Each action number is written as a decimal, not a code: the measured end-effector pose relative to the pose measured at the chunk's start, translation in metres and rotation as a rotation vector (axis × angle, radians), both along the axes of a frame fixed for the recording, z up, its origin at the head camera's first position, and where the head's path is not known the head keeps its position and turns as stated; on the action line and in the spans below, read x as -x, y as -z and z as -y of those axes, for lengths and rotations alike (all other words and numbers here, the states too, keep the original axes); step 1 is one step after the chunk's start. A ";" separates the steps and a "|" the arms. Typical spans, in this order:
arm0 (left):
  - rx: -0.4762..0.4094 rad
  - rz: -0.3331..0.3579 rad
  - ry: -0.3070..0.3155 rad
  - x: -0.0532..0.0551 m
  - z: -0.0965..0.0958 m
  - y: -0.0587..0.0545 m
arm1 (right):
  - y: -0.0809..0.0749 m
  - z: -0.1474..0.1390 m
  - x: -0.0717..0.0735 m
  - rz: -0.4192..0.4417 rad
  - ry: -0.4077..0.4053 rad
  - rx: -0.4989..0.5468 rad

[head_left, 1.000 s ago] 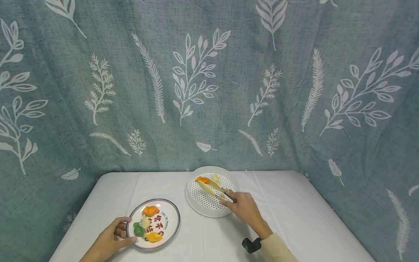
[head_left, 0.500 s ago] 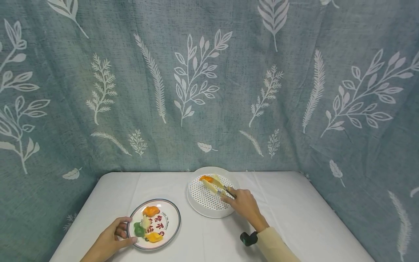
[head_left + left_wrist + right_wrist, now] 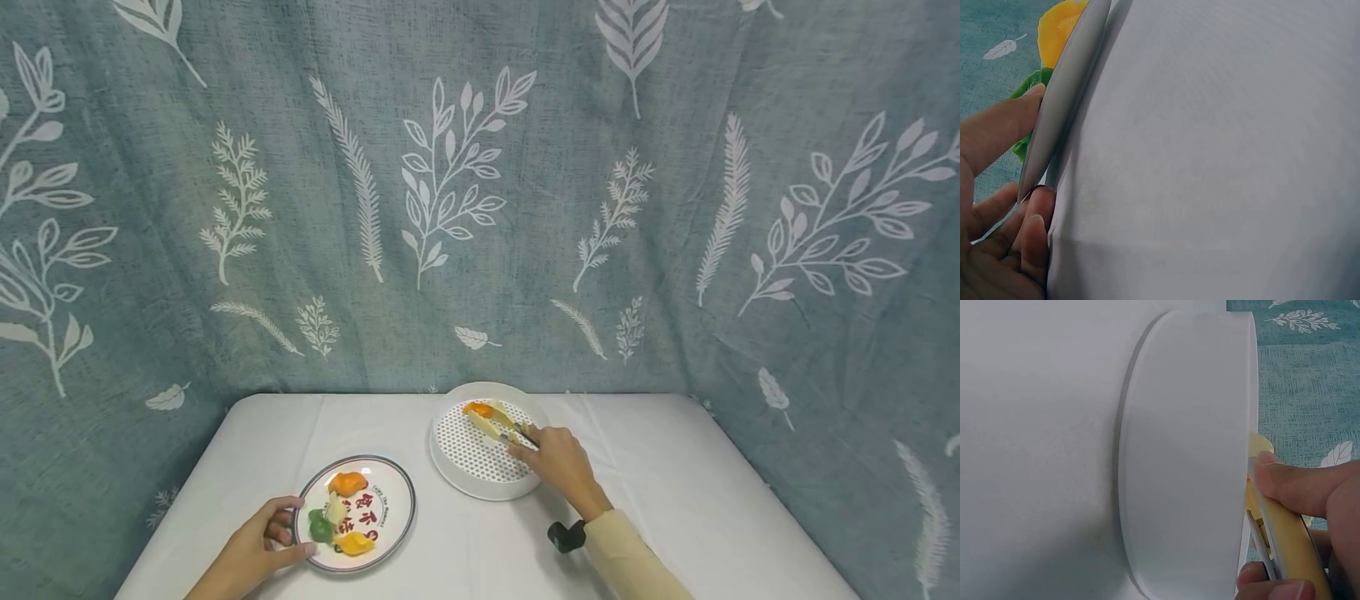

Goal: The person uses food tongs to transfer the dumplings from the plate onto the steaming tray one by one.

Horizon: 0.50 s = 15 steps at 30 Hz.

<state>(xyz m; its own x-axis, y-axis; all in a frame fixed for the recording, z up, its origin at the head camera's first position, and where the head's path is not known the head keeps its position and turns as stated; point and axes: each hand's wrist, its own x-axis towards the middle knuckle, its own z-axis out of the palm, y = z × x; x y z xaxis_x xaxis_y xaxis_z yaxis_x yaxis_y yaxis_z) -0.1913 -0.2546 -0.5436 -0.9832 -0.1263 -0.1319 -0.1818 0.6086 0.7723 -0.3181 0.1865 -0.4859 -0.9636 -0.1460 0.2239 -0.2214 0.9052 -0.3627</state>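
My left hand (image 3: 258,537) grips the left rim of a round white plate (image 3: 393,500), thumb on top and fingers curled beneath the edge. On this plate lie dumpling-shaped pieces: orange (image 3: 348,483), whitish (image 3: 336,506), green (image 3: 322,526) and yellow (image 3: 354,543). My right hand (image 3: 562,467) holds tongs (image 3: 486,426) with pale yellow tips over a white perforated steamer basket (image 3: 441,468). Beside the tips, inside the basket toward the back, is another orange dumpling (image 3: 475,409). A pale piece near it is partly hidden by the tongs.
A white cloth (image 3: 465,550) covers the table, which ends at a teal leaf-patterned curtain (image 3: 480,250) behind and at both sides. In the right wrist view, the basket's tall outer wall (image 3: 1185,456) stands close by the tongs.
The right hand and tongs have shifted slightly back over the basket, and the orange dumpling there sits a little farther right. The left hand keeps its hold on the plate.
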 end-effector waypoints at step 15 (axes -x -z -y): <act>0.001 -0.011 0.006 0.001 0.002 0.003 | 0.000 0.003 0.008 0.028 -0.015 -0.065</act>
